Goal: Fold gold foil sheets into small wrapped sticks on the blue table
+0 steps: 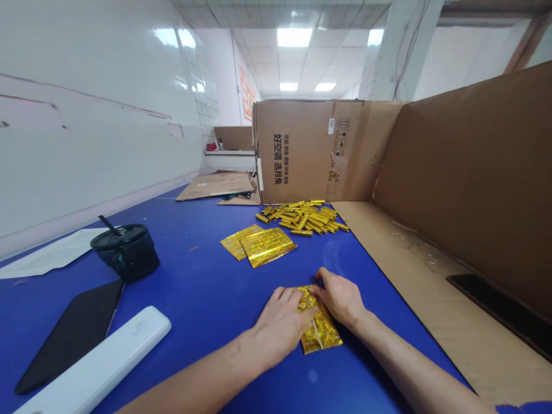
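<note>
A shiny gold foil packet lies on the blue table between my hands. My left hand rests on its left side, fingers bent over the foil and thumb reaching across it. At the packet's upper right edge, my right hand touches the foil with its fingertips, the fingers curled. Whether either hand pinches the foil is hard to make out. Farther back lie two flat gold foil sheets, partly overlapping. Behind them is a heap of small rolled gold pieces.
On the left of the blue table are a dark lidded cup, a black flat object, a long white device and a white sheet. Cardboard walls stand behind and right. Flattened cardboard lies at the back left.
</note>
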`<action>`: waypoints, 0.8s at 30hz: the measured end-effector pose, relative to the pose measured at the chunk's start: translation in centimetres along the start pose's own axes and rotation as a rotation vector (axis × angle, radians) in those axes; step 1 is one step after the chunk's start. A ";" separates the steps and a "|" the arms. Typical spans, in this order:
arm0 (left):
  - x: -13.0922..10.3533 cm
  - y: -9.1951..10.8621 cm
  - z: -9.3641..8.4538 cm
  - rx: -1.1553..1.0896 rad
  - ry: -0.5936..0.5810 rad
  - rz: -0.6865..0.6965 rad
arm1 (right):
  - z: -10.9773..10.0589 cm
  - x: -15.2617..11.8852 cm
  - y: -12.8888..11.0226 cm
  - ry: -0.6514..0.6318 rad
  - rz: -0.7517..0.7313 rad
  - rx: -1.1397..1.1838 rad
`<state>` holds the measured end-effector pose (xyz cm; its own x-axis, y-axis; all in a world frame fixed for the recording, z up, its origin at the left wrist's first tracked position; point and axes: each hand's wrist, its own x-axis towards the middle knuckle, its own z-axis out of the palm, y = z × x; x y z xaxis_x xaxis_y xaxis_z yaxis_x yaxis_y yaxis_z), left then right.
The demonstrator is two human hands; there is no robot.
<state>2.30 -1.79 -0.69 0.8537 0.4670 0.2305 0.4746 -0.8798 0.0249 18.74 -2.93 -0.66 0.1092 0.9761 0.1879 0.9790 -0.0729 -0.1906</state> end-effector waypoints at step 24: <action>0.1 -0.1 0.1 -0.044 -0.085 -0.035 | -1.7 -1.8 -0.4 -0.225 -0.423 0.103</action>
<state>2.29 -1.64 -0.75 0.8526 0.5020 0.1451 0.4964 -0.8648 0.0752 18.45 -5.03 0.69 -0.3456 0.9365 0.0584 0.9060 0.3493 -0.2390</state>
